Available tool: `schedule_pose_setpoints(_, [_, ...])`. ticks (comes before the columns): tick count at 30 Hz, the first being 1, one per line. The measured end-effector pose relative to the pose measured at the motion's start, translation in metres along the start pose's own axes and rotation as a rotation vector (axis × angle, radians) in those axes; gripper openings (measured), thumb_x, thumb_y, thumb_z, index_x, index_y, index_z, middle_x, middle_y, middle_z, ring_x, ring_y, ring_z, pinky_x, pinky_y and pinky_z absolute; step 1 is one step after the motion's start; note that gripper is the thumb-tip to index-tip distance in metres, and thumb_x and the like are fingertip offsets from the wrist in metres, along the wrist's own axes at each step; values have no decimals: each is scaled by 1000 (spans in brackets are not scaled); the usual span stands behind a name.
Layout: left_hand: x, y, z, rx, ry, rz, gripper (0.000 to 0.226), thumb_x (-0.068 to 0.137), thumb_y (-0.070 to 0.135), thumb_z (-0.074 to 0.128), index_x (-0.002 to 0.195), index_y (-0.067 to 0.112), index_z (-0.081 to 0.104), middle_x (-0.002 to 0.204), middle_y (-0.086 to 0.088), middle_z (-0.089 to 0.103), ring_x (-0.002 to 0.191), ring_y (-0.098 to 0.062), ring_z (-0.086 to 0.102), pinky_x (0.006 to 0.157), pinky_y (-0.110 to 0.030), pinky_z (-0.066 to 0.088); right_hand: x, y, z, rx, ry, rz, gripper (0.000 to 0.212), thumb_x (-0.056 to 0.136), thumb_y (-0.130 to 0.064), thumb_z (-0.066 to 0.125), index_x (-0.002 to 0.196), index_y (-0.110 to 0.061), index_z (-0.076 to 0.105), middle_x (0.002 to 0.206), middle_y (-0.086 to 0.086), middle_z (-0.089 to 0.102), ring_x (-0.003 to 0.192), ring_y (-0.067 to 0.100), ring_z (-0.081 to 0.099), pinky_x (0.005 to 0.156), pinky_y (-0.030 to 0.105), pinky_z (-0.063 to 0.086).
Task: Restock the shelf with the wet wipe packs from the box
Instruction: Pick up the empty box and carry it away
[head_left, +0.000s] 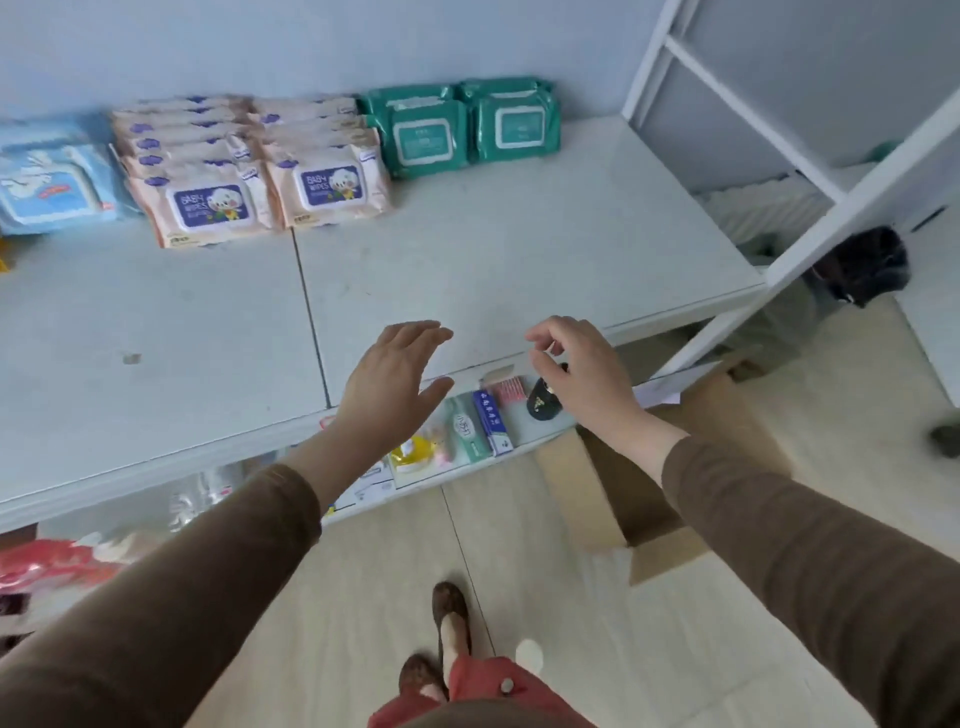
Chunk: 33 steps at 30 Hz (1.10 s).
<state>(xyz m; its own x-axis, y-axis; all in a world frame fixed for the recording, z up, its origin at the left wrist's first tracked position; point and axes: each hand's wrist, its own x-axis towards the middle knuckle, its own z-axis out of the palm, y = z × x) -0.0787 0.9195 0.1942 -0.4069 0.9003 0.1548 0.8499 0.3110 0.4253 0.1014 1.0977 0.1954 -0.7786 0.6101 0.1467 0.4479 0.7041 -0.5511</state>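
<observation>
Hovering empty over the shelf (519, 249), left hand (392, 376) flat, right hand (582, 371) loosely curled; wipe packs (332, 166) line the back, box (670, 467) awaits.

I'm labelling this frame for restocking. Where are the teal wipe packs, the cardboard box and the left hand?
teal wipe packs (423, 139): head view, label of the front left pack.
cardboard box (582, 493): head view, its near side wall on the floor.
left hand (392, 376): head view, back of the hand.

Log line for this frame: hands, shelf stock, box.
left hand: open, empty | right hand: loosely curled, empty | shelf: blue, peach, green wipe packs at back | cardboard box: on floor
</observation>
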Motion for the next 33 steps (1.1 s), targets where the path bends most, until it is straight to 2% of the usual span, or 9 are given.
schedule_pose_setpoints(3, [1, 42, 32, -70, -10, 39, 48, 91, 27, 65, 137, 18, 53, 139, 2, 54, 128, -21, 44, 105, -34, 41, -32, 45, -19, 47, 12, 120, 11, 97, -23, 60, 108, -24, 64, 100, -12, 63, 88, 0, 54, 75, 19, 47])
schedule_pose_setpoints(6, [-3, 76, 67, -122, -35, 32, 45, 90, 23, 65, 134, 21, 55, 134, 5, 55, 125, -18, 44, 98, -31, 42, -58, 95, -38, 55, -39, 199, 15, 98, -25, 59, 111, -22, 63, 104, -8, 64, 94, 6, 58, 82, 27, 51])
schedule_pose_setpoints(11, [-8, 118, 144, -112, -176, -46, 49, 89, 31, 65, 136, 22, 51, 134, 3, 53, 126, -22, 44, 99, -34, 40, -89, 202, -62, 12, -177, 331, 26, 97, -32, 58, 123, -29, 56, 114, -11, 60, 106, 11, 59, 89, 36, 54])
schedule_pose_setpoints(14, [-4, 138, 203, -100, -278, -150, 53, 89, 36, 66, 137, 21, 49, 135, 0, 54, 125, -25, 48, 98, -38, 42, -95, 277, -73, -7, -304, 435, 45, 96, -35, 62, 137, -28, 47, 136, -4, 53, 123, 15, 53, 91, 31, 46])
schedule_pose_setpoints(17, [9, 163, 266, -113, -377, -302, 58, 90, 38, 66, 141, 21, 46, 141, -4, 51, 128, -26, 46, 104, -41, 41, -95, 357, -85, -57, -393, 481, 58, 93, -42, 62, 145, -29, 40, 147, -1, 48, 130, 20, 50, 92, 32, 44])
schedule_pose_setpoints(21, [26, 199, 347, -89, -448, -487, 59, 91, 41, 64, 143, 21, 45, 146, -5, 48, 132, -26, 45, 107, -40, 38, -87, 465, -95, -85, -498, 505, 65, 92, -46, 61, 149, -26, 36, 152, 2, 44, 136, 24, 45, 104, 39, 43])
schedule_pose_setpoints(26, [35, 221, 434, -94, -510, -685, 65, 92, 40, 64, 147, 18, 39, 150, -6, 44, 134, -28, 45, 108, -43, 41, -72, 578, -90, -110, -547, 530, 67, 94, -41, 61, 152, -21, 33, 154, 6, 41, 137, 28, 45, 103, 38, 41])
schedule_pose_setpoints(29, [40, 222, 477, -93, -527, -775, 69, 93, 39, 63, 151, 16, 33, 152, -8, 41, 136, -29, 43, 109, -44, 40, -65, 632, -78, -122, -571, 569, 67, 94, -39, 60, 152, -20, 32, 150, 10, 44, 127, 32, 53, 93, 36, 45])
schedule_pose_setpoints(33, [42, 211, 528, -95, -520, -866, 74, 92, 38, 64, 152, 14, 28, 150, -12, 43, 133, -32, 46, 107, -46, 42, -63, 696, -57, -163, -573, 643, 74, 94, -36, 61, 156, -20, 24, 156, 9, 37, 137, 33, 44, 104, 40, 42])
